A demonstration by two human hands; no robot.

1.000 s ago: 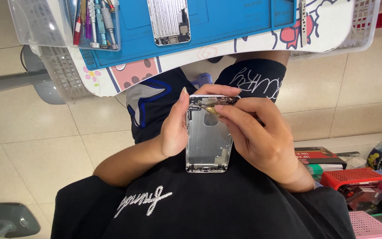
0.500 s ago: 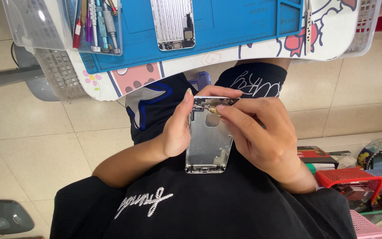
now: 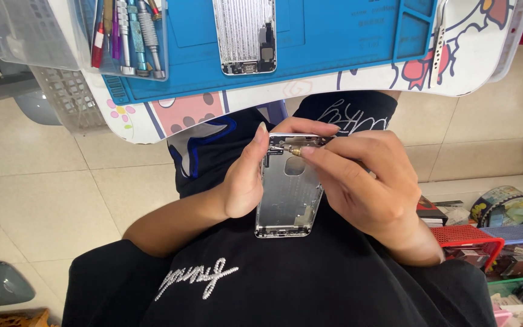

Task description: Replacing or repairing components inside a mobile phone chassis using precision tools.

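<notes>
A silver phone back housing is held over my lap, inside facing up. My left hand grips its left edge, thumb along the side. My right hand holds a small screwdriver with a brass-coloured collar, and its tip rests at the housing's top left corner. The screwdriver's handle is hidden inside my fingers. On the blue work mat above lies a second phone part, a silver plate with small components at its lower end.
A clear tray at the mat's left holds several coloured screwdrivers. A white plastic basket sits below it. At the right on the floor stand red, blue and green baskets with small boxes and a tape roll.
The view has shifted slightly. Both hands keep their hold on the housing and the screwdriver, with the tip staying at the top corner.
</notes>
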